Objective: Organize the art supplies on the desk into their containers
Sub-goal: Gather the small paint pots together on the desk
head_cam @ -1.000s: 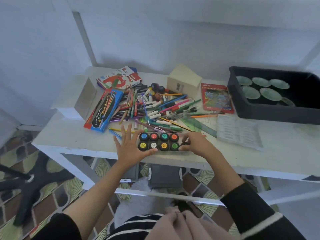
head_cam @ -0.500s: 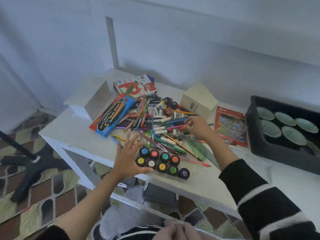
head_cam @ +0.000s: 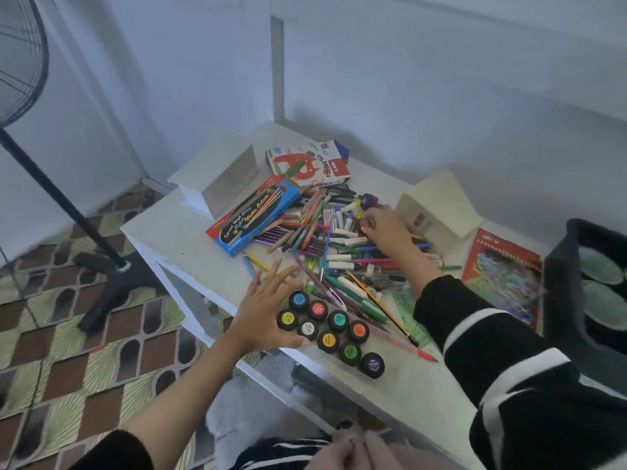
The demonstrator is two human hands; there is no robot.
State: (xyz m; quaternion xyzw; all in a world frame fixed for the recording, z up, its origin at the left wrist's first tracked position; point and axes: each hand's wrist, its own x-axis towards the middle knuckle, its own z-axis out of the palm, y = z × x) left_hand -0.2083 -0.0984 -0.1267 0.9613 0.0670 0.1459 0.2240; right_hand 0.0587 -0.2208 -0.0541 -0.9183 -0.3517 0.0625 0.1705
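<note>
A block of black paint pots (head_cam: 325,329) with coloured lids sits near the desk's front edge, and one dark pot (head_cam: 372,365) stands loose at its right end. My left hand (head_cam: 268,310) rests against the block's left side, fingers spread and straight. A heap of pens, markers and pencils (head_cam: 339,256) covers the middle of the desk. My right hand (head_cam: 386,230) reaches over the heap to its far side, fingers bent down onto the markers beside a purple pot (head_cam: 369,200). What the fingertips hold, if anything, is hidden.
A blue colour-pencil box (head_cam: 254,215), an oil pastels box (head_cam: 308,164) and a white box (head_cam: 217,174) lie at the back left. A cream box (head_cam: 437,208), a red book (head_cam: 502,273) and a black bin (head_cam: 559,283) sit right. A fan stand (head_cam: 112,266) is on the floor left.
My right hand left the paint pots and moved across the heap to its far side. My left hand stayed by the pots. The view swung left and tilted.
</note>
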